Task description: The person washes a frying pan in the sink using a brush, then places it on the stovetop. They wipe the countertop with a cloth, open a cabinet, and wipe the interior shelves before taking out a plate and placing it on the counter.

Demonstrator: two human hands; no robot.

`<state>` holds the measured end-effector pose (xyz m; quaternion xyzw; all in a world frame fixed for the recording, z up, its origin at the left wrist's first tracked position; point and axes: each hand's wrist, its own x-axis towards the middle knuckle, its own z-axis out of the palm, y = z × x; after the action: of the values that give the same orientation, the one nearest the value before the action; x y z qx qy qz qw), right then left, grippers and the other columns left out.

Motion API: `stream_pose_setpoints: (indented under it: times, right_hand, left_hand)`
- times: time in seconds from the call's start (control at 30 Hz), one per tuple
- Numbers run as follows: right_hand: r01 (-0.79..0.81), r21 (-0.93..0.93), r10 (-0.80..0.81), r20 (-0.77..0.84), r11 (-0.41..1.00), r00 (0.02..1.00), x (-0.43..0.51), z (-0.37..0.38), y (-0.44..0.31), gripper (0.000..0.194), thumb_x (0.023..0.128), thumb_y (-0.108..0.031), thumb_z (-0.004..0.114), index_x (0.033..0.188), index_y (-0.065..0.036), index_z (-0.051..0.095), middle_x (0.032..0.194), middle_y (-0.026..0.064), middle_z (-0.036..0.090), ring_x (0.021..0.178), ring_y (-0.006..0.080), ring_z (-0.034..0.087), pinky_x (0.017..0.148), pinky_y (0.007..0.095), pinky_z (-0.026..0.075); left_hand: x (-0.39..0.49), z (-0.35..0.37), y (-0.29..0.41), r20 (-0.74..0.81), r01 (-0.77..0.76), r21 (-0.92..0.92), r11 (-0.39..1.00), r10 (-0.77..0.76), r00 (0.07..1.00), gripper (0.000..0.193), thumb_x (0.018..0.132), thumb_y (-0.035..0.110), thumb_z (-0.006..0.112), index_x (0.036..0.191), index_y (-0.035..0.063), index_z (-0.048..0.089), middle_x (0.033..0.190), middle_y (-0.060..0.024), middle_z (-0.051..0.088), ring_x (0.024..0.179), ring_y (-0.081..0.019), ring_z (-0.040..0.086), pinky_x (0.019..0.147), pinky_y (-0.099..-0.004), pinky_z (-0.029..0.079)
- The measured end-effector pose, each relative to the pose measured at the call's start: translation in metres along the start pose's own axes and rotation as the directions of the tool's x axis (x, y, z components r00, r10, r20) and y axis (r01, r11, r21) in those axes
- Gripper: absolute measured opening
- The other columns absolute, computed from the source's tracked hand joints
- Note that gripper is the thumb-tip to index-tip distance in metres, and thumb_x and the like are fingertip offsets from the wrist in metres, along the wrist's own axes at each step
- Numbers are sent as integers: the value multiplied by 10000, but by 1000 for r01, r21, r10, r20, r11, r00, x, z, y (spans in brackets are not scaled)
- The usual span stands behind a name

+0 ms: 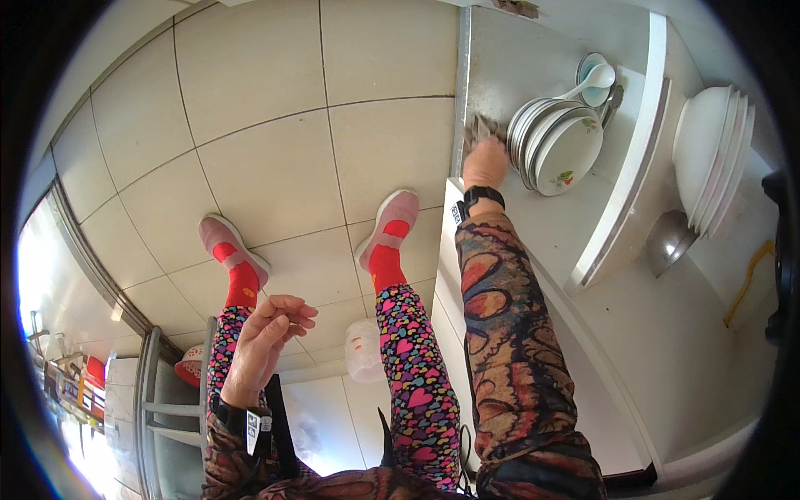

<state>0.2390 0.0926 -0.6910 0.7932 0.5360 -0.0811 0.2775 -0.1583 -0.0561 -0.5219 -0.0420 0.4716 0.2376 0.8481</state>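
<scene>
My right hand [487, 164] reaches into a low white cabinet and grips a crumpled grey-brown cloth [481, 127] near the front edge of its shelf [525, 53]. Close beside the cloth, on its right, a stack of white plates [565, 156] with floral prints leans tilted. A white spoon [597, 76] lies above the plates, partly over a small round dish [587, 65]. The fingers around the cloth are partly hidden by the back of the hand. Holding nothing, my left hand [269, 340] hangs over the floor with its fingers loosely bent.
A white divider [625, 169] separates the plates from nested white bowls [706, 150] and a metal bowl [672, 240]. Both my feet stand on the tiled floor [262, 169]. A translucent plastic container [364, 350] is between my legs; a red patterned bowl [189, 365] sits at the left.
</scene>
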Motion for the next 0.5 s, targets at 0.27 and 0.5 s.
stream_pose_setpoints:
  times: [0.27, 0.5]
  right_hand:
    - [-50, -66, 68, 309, 997, 949, 7, -8, 28, 241, 857, -163, 595, 1001, -1, 700, 1067, 230, 670, 1017, 392, 640, 863, 456, 528]
    - [-65, -182, 101, 191, 981, 976, -8, 21, 19, 191, 886, -183, 563, 905, -104, 736, 946, 127, 719, 913, 290, 691, 832, 393, 508]
  left_hand:
    - [-9, -9, -1, -7, -28, -37, 999, 27, 1000, 278, 988, 157, 491, 1217, 3, 522, 1156, -133, 629, 1023, -172, 597, 908, -295, 442]
    - [-11, 5, -2, 27, 11, -8, 1000, -10, 1000, 263, 976, 123, 487, 1207, 3, 529, 1154, -134, 628, 1030, -173, 595, 908, -306, 442]
